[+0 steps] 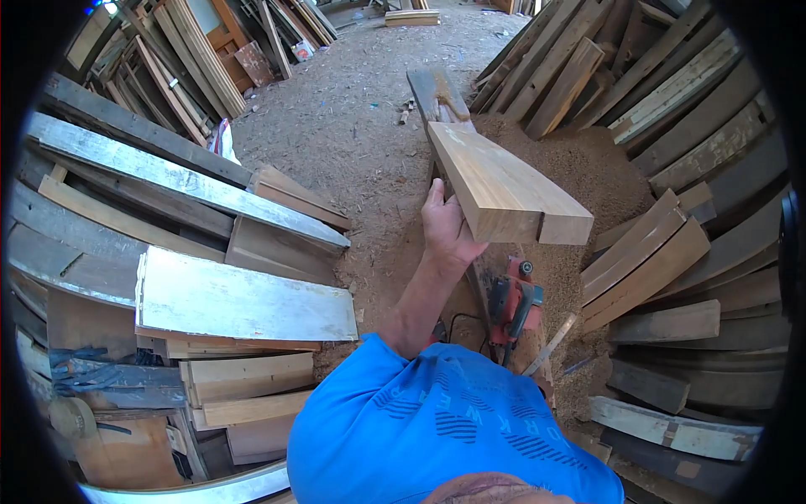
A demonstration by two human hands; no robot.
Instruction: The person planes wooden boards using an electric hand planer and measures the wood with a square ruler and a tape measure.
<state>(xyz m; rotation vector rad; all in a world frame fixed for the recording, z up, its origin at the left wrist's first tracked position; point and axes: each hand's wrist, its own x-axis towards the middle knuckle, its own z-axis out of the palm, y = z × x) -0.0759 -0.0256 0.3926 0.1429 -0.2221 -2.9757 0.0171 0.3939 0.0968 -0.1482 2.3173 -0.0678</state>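
Observation:
My left hand (447, 225) is closed on the near left side of a thick, pale brown wooden board (497, 172), its thumb up beside the edge and its fingers partly hidden. The board slants away from me, and its near end shows a step where a second strip of wood (566, 228) sits alongside. Beneath lies a long narrow wooden bench beam (438, 87), overlapped by the board in this view. A red and black electric planer (514, 304) rests on the beam close to my body. My right hand does not show.
Stacked planks line both sides, among them a white-painted board (248, 298) at left and short timbers (646, 260) at right. Sawdust (600, 172) is heaped beside the beam. A thin pale stick (550, 344) lies near the planer. More boards (189, 63) lean at the back left.

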